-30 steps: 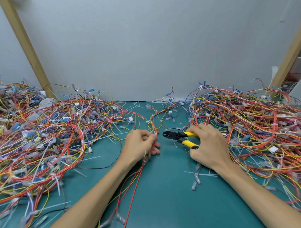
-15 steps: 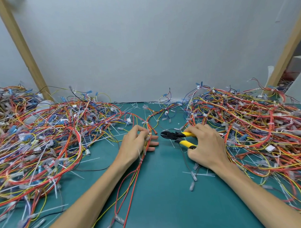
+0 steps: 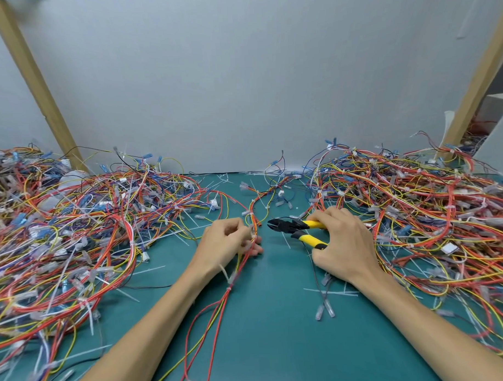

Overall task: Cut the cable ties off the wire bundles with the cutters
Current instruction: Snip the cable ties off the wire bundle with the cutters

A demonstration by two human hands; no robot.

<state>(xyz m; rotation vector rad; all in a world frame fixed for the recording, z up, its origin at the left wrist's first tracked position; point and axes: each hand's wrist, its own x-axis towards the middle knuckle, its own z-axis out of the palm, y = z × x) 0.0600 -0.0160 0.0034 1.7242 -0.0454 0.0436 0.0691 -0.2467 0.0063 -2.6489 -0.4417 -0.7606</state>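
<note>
- The wire bundle (image 3: 238,269) is held in the left hand (image 3: 224,248); its long axis runs from the person away across the counter (image 3: 272,340), bending right beyond the hand.
- One white cable tie (image 3: 246,213) is seen on the bundle just beyond the left fingers (image 3: 240,229). At least one more sits on it on the wrist side.
- The cutters (image 3: 297,231) are gripped in the right hand (image 3: 345,245), their nose pointed left and lying across the bundle's axis.
- The nose is just right of the bundle, not touching; the blades look narrow, nearly together, though the yellow handles are parted.
- The tie lies left of and slightly beyond the nose, so the tool hand is judged the nearer mover.
- Counted: one pair of cutters, two hands, one bundle in hand.
- Two great heaps are seen, a left pile (image 3: 75,239) beyond the left fingers and a right pile (image 3: 430,212) beside the right hand.
- Loose snipped ties on the counter are too many to count.
</note>
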